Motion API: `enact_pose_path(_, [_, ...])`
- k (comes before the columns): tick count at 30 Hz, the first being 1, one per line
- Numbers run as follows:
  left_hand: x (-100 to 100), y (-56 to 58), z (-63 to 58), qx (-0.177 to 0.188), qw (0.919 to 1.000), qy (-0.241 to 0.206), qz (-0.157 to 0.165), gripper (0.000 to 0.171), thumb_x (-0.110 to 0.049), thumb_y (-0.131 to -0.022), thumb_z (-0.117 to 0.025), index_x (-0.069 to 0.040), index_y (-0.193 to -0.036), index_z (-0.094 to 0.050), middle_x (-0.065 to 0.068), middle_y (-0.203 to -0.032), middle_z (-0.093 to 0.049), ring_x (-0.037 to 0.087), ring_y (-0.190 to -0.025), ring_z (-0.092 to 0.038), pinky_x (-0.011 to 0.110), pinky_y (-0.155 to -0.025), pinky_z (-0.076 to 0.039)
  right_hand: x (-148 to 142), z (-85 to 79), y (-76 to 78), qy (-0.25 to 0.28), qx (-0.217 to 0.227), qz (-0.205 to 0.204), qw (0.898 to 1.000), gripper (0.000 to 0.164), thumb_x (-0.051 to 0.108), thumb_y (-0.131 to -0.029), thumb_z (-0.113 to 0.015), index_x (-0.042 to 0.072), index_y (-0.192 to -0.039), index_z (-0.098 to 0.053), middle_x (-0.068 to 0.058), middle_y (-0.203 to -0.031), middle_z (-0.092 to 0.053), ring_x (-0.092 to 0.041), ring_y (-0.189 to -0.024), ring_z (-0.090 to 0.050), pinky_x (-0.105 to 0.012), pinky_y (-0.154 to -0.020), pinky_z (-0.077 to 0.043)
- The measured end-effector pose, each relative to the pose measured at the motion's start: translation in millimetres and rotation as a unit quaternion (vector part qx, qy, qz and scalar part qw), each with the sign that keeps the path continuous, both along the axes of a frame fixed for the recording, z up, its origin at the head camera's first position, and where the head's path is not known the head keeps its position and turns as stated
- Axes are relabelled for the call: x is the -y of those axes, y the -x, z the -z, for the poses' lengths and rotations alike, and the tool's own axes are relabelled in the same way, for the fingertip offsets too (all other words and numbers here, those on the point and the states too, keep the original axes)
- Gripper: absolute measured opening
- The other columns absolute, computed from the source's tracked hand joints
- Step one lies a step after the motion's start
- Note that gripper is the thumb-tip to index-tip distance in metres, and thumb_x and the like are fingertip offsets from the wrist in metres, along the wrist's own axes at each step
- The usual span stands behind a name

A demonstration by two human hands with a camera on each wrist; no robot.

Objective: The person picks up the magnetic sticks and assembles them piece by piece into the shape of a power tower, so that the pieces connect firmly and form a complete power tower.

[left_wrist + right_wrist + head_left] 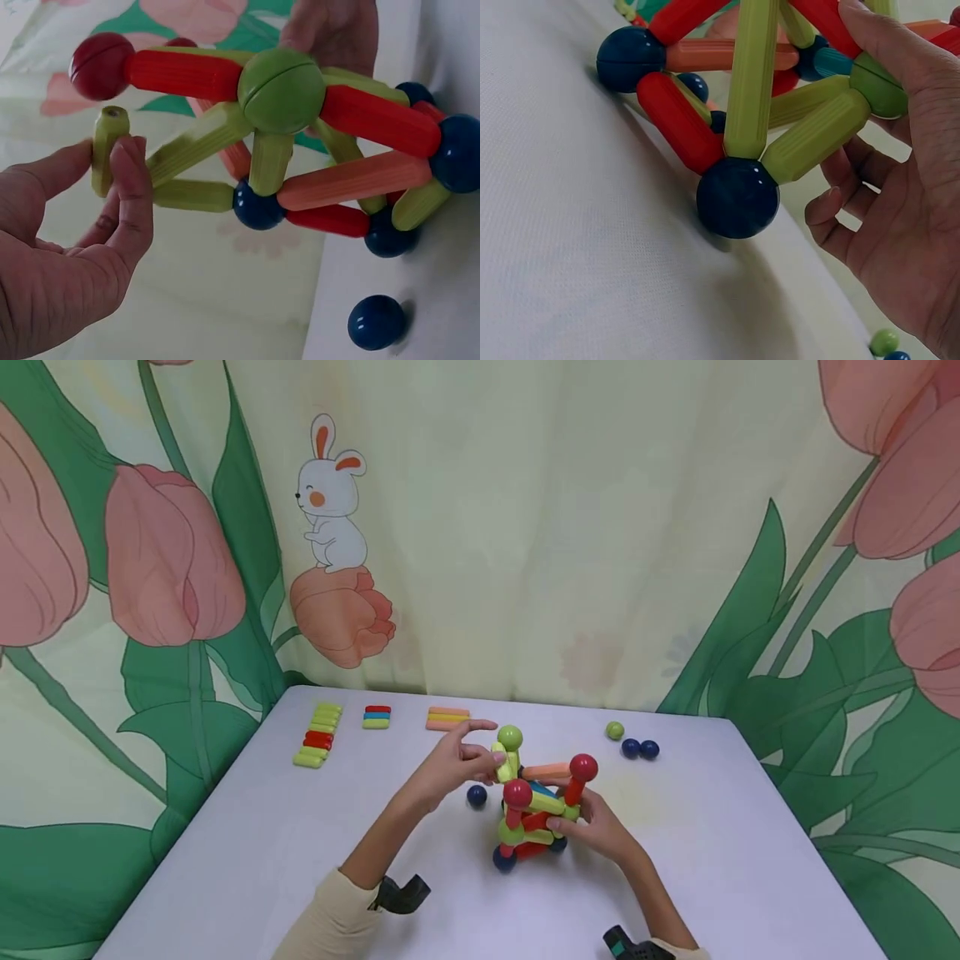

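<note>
Now, my left grip (pixel 79 274): pinches the short yellow-green rod (pixel 110 154) between thumb and finger.
Rod risk: it might twist or slip if knocked against a neighbouring piece.
Rod axis: crosswise to my fingertips, holed end uppermost in the left wrist view.
Structure (pixel 270 161): just beyond that grip; uneven pressing could pop a joint.
Right grip (pixel 915 202): holds the structure beside a green ball (pixel 881 86); slackening might let it tip.
Loose blue ball (pixel 477 797): below my left grip, on the table (pixel 262 843); brushing it could roll it.
</note>
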State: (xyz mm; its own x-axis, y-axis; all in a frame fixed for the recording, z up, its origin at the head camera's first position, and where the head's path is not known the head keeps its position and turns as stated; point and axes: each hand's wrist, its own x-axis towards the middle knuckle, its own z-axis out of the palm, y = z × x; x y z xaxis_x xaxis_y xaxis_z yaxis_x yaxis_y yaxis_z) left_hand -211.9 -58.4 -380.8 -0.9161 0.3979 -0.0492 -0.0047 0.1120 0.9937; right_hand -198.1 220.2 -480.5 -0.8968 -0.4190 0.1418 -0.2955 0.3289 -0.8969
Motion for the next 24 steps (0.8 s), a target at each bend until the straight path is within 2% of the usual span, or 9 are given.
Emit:
enact_pose_path(3, [-7,-6.0,6.3,0.004,0.9999,-0.009,0.012,0.062,-0.029,-0.091,-0.07,-0.015,-0.143,-0.04,0.008,-0.087,-0.072,0.016,-0.074,-0.069,0.035,-0.081,-0.058,-2,6.0,-6.2,0.0,0.006,0.005,1.0,0.052,0.023,-0.087,-0.072,0.02,-0.136,-0.052,-0.004,-0.129,-0.062,-0.01,-0.117,-0.058,-0.052,-0.096,-0.049])
enact_pose_path(6, [-9,-6.5,6.3,-0.001,0.9997,-0.014,0.02,0.061,-0.029,-0.091,-0.07,-0.015,-0.143,-0.04,0.007,-0.084,-0.071,0.016,-0.072,-0.067,0.034,-0.079,-0.058,0,5.8,-6.2,0.006,0.016,0.001,1.0,0.052,0.023,-0.088,-0.072,0.023,-0.136,-0.052,-0.002,-0.132,-0.061,-0.011,-0.118,-0.059,-0.048,-0.096,-0.05])
enact_pose_path(10, [-12,-10.2,6.3,-0.001,0.9993,-0.021,0.032,0.063,-0.03,-0.091,-0.07,-0.014,-0.143,-0.04,0.005,-0.083,-0.071,0.016,-0.07,-0.066,0.032,-0.077,-0.058,2,4.6,-12.8,0.012,0.041,0.004,0.999,0.052,0.023,-0.088,-0.071,0.018,-0.137,-0.052,-0.007,-0.133,-0.061,-0.01,-0.116,-0.06,-0.049,-0.098,-0.05])
enact_pose_path(15, [-13,-19.2,13.3,0.026,0.9973,-0.051,0.046,0.067,-0.03,-0.09,-0.071,-0.014,-0.145,-0.037,0.003,-0.082,-0.069,0.015,-0.068,-0.064,0.029,-0.075,-0.057,5,7.1,-24.3,0.01,0.07,0.007,0.997,0.054,0.025,-0.089,-0.07,0.009,-0.137,-0.051,-0.016,-0.134,-0.059,-0.011,-0.116,-0.061,-0.052,-0.097,-0.05])
enact_pose_path(19, [-15,-19.1,13.5,0.047,0.9957,-0.065,0.046,0.069,-0.032,-0.091,-0.07,-0.011,-0.147,-0.036,0.002,-0.081,-0.069,0.013,-0.067,-0.064,0.028,-0.074,-0.057,4,4.5,-22.7,0.004,0.068,0.013,0.998,0.056,0.027,-0.087,-0.072,0.009,-0.136,-0.052,-0.016,-0.134,-0.06,-0.013,-0.116,-0.061,-0.054,-0.096,-0.051])
enact_pose_path(24, [-16,-12.4,9.4,0.054,0.9962,-0.056,0.04,0.071,-0.036,-0.091,-0.069,-0.005,-0.147,-0.037,0.001,-0.081,-0.071,0.011,-0.068,-0.065,0.025,-0.073,-0.056,3,0.0,-13.4,-0.003,0.068,0.026,0.997,0.059,0.03,-0.085,-0.074,0.009,-0.136,-0.052,-0.014,-0.133,-0.061,-0.018,-0.116,-0.063,-0.057,-0.094,-0.051])
